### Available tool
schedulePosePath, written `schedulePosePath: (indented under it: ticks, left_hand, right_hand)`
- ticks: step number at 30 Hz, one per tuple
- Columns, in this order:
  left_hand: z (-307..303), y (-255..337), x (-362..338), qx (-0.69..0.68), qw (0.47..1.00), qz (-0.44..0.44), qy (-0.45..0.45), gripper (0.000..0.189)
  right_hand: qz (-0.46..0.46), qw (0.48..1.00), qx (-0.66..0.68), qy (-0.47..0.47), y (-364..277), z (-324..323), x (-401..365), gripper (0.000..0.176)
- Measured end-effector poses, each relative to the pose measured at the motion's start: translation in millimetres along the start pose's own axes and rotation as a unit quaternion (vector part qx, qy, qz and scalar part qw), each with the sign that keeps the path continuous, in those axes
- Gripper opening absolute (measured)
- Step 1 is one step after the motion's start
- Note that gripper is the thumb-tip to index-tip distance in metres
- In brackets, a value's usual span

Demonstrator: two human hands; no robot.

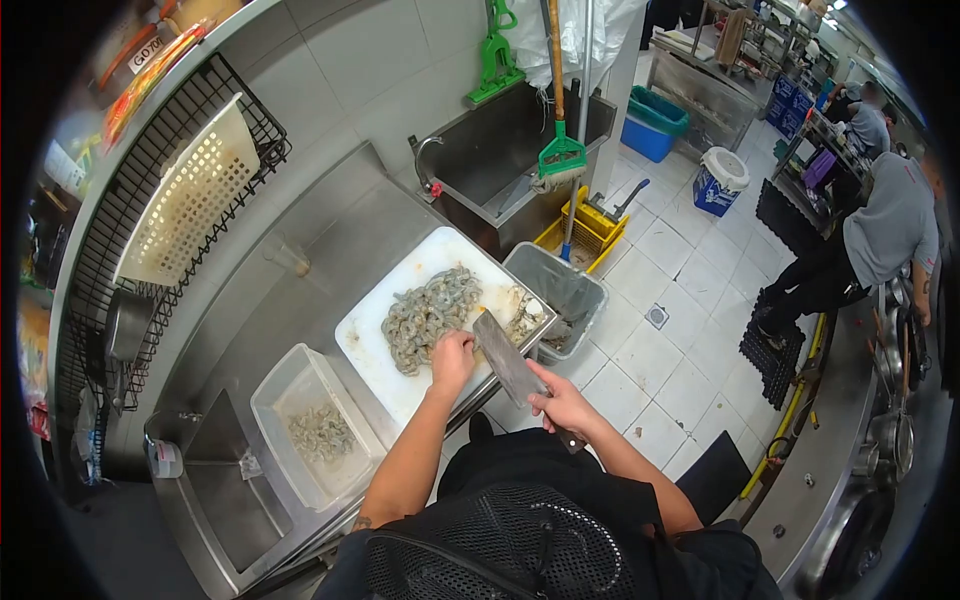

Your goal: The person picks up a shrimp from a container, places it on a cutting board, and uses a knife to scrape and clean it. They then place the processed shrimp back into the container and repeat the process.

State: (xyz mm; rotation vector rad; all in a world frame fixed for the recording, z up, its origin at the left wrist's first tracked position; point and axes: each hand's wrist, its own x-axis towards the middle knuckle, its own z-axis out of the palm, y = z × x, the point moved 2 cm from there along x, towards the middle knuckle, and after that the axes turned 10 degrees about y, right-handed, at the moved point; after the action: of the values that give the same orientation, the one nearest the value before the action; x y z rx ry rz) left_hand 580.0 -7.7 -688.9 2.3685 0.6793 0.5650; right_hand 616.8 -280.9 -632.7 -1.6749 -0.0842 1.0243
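A heap of raw peeled grey shrimp (430, 315) lies on a white cutting board (372, 335). At the heap's near edge, my left hand (453, 360) is closed with its fingers curled down by the board; whatever they pinch is hidden. My right hand (565, 402) grips the handle of a cleaver (508, 360), its broad blade slanting over the board's right edge beside my left fingers. Shell scraps (528, 318) are gathered at the board's right corner. To the left, a translucent plastic tub (268, 398) holds more shrimp (320, 434).
A grey waste bin (590, 335) stands against the counter's right end, near a yellow mop bucket (600, 235). Behind are a deep sink (480, 160) and green-headed mop (562, 155). A wire rack (215, 220) hangs left. Another person (890, 220) works at right.
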Motion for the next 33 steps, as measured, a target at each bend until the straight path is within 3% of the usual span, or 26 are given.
schedulePosePath:
  ticks: [16, 20, 22, 26, 28, 33]
  left_hand:
    - [9.3, -6.4, -9.5, 0.017, 0.99, -0.141, -0.004, 0.024]
    - [7.1, -10.3, -8.9, 0.015, 0.989, -0.148, -0.009, 0.025]
    - [2.8, -6.8, -9.5, 0.007, 0.991, -0.13, -0.018, 0.028]
    - [-12.4, 7.1, -4.9, 0.041, 0.989, -0.124, -0.073, 0.035]
    - [-18.1, 20.5, -4.1, 0.026, 0.994, 0.106, -0.027, 0.034]
    - [-11.9, 18.3, 3.7, 0.029, 0.99, 0.107, -0.09, 0.017]
  right_hand:
    - [0.036, 0.995, 0.076, -0.053, 31.6, -16.7, -28.7, 0.08]
    - [0.034, 0.996, 0.029, -0.081, 34.1, -36.6, -48.0, 0.08]
    - [0.035, 0.994, 0.013, -0.102, 34.0, -44.9, -59.0, 0.08]
    - [0.027, 0.998, 0.037, -0.038, 28.6, -54.4, -65.0, 0.08]
    - [0.014, 0.999, 0.043, 0.011, 23.5, -52.9, -59.6, 0.081]
    - [-0.028, 1.0, -0.01, 0.005, 10.2, -31.9, -63.0, 0.083]
